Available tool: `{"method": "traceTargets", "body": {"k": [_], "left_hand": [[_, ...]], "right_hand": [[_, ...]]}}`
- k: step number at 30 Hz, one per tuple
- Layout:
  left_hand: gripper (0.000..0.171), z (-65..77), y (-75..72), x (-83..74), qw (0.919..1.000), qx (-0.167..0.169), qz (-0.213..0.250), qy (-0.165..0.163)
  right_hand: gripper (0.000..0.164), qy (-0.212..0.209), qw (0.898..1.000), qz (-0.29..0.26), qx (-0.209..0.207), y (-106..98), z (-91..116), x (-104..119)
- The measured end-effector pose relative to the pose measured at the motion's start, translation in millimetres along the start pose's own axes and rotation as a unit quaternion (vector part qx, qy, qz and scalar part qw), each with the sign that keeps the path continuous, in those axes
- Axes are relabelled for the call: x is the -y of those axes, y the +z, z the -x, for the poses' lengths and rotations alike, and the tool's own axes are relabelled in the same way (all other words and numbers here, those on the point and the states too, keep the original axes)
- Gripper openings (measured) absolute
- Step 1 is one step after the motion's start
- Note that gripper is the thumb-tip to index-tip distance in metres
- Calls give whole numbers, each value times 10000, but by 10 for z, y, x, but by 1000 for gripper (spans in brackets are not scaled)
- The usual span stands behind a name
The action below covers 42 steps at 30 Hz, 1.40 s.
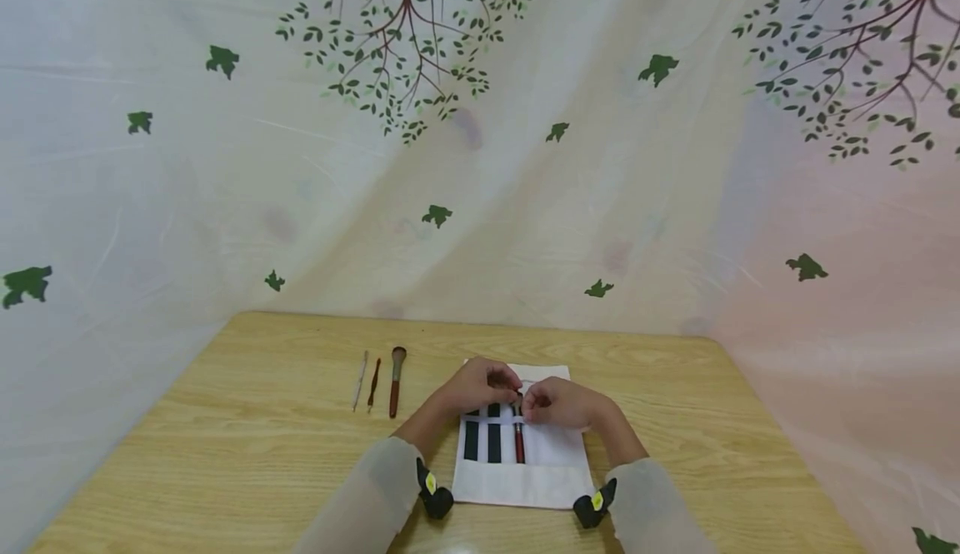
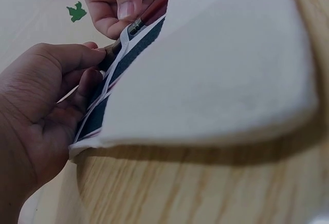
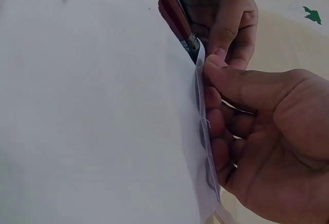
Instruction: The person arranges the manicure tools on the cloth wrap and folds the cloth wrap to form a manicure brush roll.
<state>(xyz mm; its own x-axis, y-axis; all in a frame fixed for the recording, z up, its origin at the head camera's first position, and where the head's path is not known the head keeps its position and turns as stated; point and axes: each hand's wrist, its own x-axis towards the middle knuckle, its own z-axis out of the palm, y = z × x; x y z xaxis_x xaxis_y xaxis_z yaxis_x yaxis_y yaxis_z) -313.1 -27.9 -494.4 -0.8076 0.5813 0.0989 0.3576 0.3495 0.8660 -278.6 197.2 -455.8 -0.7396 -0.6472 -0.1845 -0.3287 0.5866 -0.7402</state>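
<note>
A white cloth tool case (image 1: 525, 486) lies unfolded on the table, with dark flat strips (image 1: 494, 443) side by side on it. A brush with a red handle (image 1: 519, 444) stands in the case's lower pocket and passes under a white elastic band (image 2: 123, 41). My left hand (image 1: 483, 383) pinches the brush's dark head end just above the band. Opposite it, my right hand (image 1: 562, 402) pinches the elastic band (image 3: 201, 106) beside the brush's metal collar, its fingers curled behind the band. The pocket hides the lower end of the handle.
Left of the case on the wooden table (image 1: 247, 421) lie a thin white tool (image 1: 360, 381), a thin reddish-brown tool (image 1: 373, 385) and a wide brush with a red handle (image 1: 394, 396). A pale curtain (image 1: 510, 246) with printed leaves hangs behind the table.
</note>
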Motion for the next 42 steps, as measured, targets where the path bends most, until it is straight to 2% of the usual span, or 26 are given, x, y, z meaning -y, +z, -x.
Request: {"method": "traceTargets", "body": {"k": [11,19,25,35,42], "left_hand": [[12,-6,-10,-8,9999,101,-110,64],[12,4,-2,-34,9997,146,-186,12],[12,7,0,-37,9995,151,-257,48],[12,5,3,-44,9994,170,-310,50],[14,-3,7,-30,9999,-39,-59,-75]], "right_hand": [[4,201,9987,400,-253,-128,92,-43],[3,87,9974,667,-252,-172,190,-40],[4,44,9961,846,-231,-133,217,-46],[10,-32,9957,795,-482,-30,210,-127],[8,-294,9941,890,-539,-12,180,-175]]}}
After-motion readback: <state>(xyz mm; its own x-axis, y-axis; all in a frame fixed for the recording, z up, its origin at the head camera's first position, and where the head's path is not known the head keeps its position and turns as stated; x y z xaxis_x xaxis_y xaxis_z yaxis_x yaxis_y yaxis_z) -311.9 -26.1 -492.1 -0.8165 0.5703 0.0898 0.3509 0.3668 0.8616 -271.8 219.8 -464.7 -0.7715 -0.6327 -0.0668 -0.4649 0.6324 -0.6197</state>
